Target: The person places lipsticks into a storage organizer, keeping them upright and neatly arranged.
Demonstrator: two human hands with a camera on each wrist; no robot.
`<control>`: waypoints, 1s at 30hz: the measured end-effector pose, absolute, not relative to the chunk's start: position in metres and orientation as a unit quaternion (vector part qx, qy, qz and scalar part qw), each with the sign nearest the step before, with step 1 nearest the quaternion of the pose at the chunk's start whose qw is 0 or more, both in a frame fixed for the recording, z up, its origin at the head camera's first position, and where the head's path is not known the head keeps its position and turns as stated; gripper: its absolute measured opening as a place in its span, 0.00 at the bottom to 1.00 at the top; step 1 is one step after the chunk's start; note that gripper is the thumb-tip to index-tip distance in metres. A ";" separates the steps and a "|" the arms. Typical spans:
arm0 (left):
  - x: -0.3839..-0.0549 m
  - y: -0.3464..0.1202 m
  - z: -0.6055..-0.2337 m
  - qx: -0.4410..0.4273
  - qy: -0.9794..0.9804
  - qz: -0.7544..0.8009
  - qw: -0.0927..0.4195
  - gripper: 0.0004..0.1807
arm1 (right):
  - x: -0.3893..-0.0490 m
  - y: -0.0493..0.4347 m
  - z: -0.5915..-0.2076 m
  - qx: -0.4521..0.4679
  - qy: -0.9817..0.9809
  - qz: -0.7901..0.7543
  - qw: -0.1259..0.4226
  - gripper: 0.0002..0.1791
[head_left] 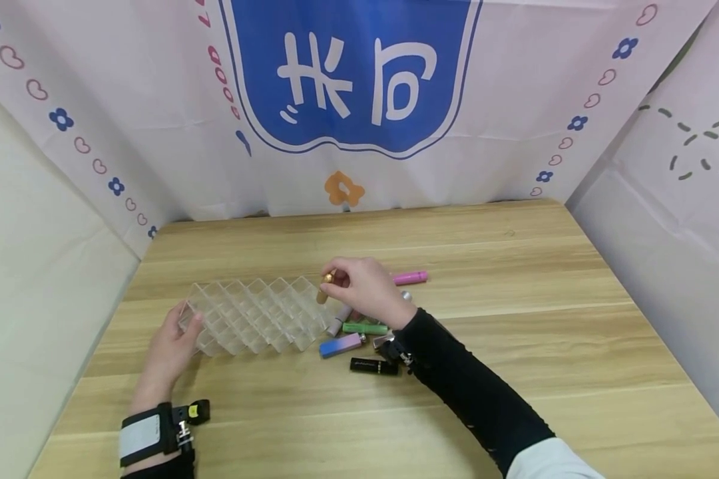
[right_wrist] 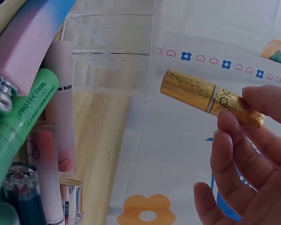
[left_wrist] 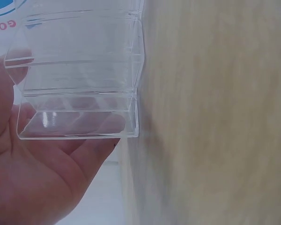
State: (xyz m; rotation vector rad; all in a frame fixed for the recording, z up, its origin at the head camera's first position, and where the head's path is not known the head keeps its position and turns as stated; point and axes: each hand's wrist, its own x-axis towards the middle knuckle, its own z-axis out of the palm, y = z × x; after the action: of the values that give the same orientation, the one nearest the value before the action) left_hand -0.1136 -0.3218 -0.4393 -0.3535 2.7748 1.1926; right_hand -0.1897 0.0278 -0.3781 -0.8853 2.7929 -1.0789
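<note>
A clear plastic lipstick organizer (head_left: 257, 318) with diamond-shaped compartments stands on the table. My left hand (head_left: 176, 339) grips its left end, thumb on the near side; in the left wrist view the fingers show through the clear wall (left_wrist: 75, 117). Between thumb and fingertips my right hand (head_left: 368, 287) pinches a gold lipstick tube (right_wrist: 210, 98), held above the table by the organizer's right end. Below that hand lies a pile of tubes, among them a green tube (head_left: 365, 328), a blue-and-pink tube (head_left: 341, 345) and a black tube (head_left: 374, 366).
A pink tube (head_left: 410, 277) lies behind the right hand. The wooden table (head_left: 515, 399) reaches back to a white cloth (head_left: 204, 179) with a blue emblem, and cloth walls rise on both sides. Part of the pile is hidden under the right hand.
</note>
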 end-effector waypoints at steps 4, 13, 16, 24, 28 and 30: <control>-0.112 -0.322 -0.440 -0.119 0.911 0.393 0.042 0.40 | -0.189 0.024 -0.381 -0.288 0.896 -0.339 0.012 0.13; -0.112 -0.321 -0.439 -0.123 0.905 0.406 0.042 0.40 | -0.189 0.017 -0.386 -0.286 0.901 -0.323 0.030 0.12; -0.112 -0.321 -0.439 -0.123 0.905 0.406 0.041 0.40 | -0.189 0.015 -0.389 -0.291 0.901 -0.320 0.034 0.12; -0.112 -0.320 -0.441 -0.120 0.906 0.406 0.034 0.40 | -0.187 0.011 -0.394 -0.306 0.900 -0.307 0.041 0.13; -0.112 -0.321 -0.441 -0.116 0.904 0.411 0.033 0.39 | -0.186 0.009 -0.398 -0.310 0.905 -0.290 0.043 0.14; -0.112 -0.321 -0.440 -0.115 0.902 0.414 0.033 0.40 | -0.187 0.008 -0.399 -0.308 0.907 -0.285 0.044 0.13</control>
State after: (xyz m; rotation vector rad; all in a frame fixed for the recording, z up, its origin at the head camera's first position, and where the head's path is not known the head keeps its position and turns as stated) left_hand -0.1123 -0.3211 -0.4404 -0.3532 2.7776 1.2737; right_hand -0.1865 0.0079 -0.3986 -0.9427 2.7709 -0.8700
